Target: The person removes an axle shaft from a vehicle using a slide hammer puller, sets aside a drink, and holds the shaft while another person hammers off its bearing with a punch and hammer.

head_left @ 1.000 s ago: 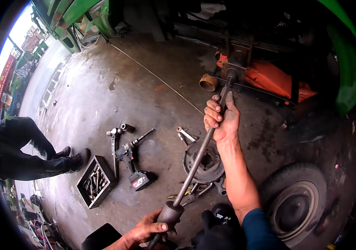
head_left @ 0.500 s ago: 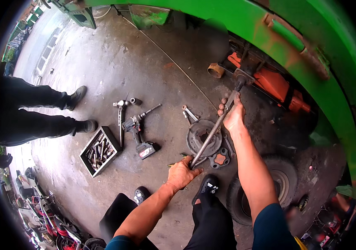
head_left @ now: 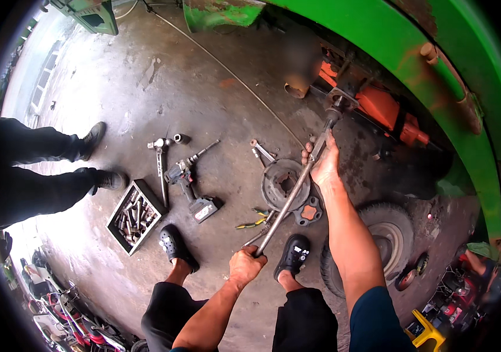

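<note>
My left hand [head_left: 247, 266] is wrapped round the lower end of a long steel bar [head_left: 285, 206]. Higher up the bar, my right hand [head_left: 325, 159] cradles it from the right side, fingers curled round it. The bar slants up and away to a dark shaft fitting [head_left: 336, 110] beneath the green machine; whether they are joined I cannot tell. Below the bar lie a round metal drum [head_left: 274, 178], a lobed metal plate with an orange centre [head_left: 308, 211] and yellow-handled pliers [head_left: 254, 222].
To the left are a cordless drill [head_left: 192, 193], a ratchet wrench [head_left: 161, 167] and a tray [head_left: 161, 206] full of sockets. A wheel [head_left: 404, 226] lies near my right forearm. Another person's legs [head_left: 45, 154] stand at far left. The green machine body [head_left: 379, 35] arches overhead.
My left hand and the bar's lower end have moved down and a little left. My right hand still holds the upper part. My left foot has come forward.
</note>
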The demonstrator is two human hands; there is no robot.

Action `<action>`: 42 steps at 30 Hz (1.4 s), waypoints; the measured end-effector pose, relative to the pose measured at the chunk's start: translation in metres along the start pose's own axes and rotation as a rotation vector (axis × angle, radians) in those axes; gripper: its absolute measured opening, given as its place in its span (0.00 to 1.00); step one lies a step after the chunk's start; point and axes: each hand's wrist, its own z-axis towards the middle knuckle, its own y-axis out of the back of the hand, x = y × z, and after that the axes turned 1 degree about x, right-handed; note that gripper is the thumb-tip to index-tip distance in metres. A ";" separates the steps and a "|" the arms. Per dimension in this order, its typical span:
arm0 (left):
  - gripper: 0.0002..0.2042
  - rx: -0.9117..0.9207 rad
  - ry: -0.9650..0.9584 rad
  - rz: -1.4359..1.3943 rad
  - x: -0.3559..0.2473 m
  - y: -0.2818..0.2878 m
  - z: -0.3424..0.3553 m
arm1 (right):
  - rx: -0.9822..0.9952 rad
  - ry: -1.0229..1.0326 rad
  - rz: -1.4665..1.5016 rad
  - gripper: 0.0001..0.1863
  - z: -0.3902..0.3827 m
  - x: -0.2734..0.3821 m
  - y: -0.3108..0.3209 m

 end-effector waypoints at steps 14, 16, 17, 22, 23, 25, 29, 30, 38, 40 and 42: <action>0.13 -0.056 0.023 0.223 0.041 0.005 -0.044 | -0.040 -0.040 -0.044 0.15 -0.017 -0.002 -0.002; 0.15 -0.063 0.079 0.324 0.049 0.013 -0.039 | -0.062 -0.048 -0.083 0.13 -0.020 -0.022 -0.008; 0.15 -0.031 0.117 0.325 0.052 0.018 -0.036 | -0.071 -0.058 -0.109 0.13 -0.027 -0.031 -0.007; 0.12 -0.050 0.137 0.393 0.134 0.029 -0.051 | -0.062 -0.131 -0.003 0.12 -0.072 -0.098 -0.001; 0.12 -0.047 0.152 0.408 0.156 0.031 -0.065 | -0.080 -0.185 0.014 0.13 -0.092 -0.118 0.000; 0.11 -0.066 0.189 0.451 0.208 0.030 -0.097 | -0.204 -0.246 -0.017 0.14 -0.146 -0.164 -0.020; 0.14 -0.233 0.169 0.332 0.263 0.015 -0.163 | -0.310 -0.310 -0.051 0.15 -0.248 -0.238 -0.029; 0.15 -0.240 0.133 0.229 0.267 0.013 -0.178 | -0.330 -0.299 -0.083 0.16 -0.270 -0.254 -0.025; 0.12 -0.571 -0.239 0.218 0.200 0.006 -0.275 | -0.385 -0.303 -0.022 0.18 -0.462 -0.270 -0.070; 0.07 -0.559 -0.235 0.239 0.199 0.019 -0.309 | -0.359 -0.276 -0.036 0.17 -0.498 -0.258 -0.087; 0.07 -0.527 -0.176 0.225 0.192 0.028 -0.345 | -0.325 -0.284 -0.025 0.16 -0.533 -0.240 -0.102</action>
